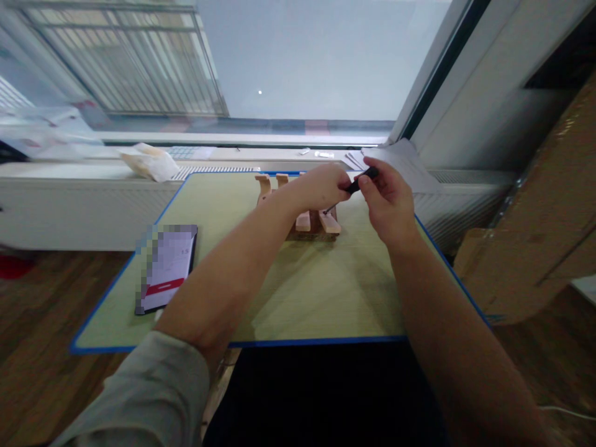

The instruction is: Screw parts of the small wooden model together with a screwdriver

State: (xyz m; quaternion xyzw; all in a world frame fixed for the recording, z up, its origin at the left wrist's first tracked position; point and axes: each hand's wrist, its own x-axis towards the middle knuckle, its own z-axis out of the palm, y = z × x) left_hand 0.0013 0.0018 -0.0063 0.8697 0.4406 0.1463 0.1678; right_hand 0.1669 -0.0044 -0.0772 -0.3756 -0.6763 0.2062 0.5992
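A black-handled screwdriver (354, 184) slants down to the left over the table. Its thin shaft ends at one of the pale pieces on a wooden rack (313, 236), near a small dark spot that may be a screw. My right hand (390, 197) pinches the back end of the handle between thumb and fingers. Closed around the handle's front, close to the shaft, is my left hand (326, 185). The rack has a brown base with several curved light-wood arms (263, 183); my left hand and forearm hide much of its middle.
A tablet or large phone (170, 267) lies at the table's left, its screen partly pixelated. The pale table (316, 292) has a blue edge. Behind it are a radiator and a window sill with a crumpled packet (148, 161) and papers (405, 164). Cardboard (526, 248) stands at right.
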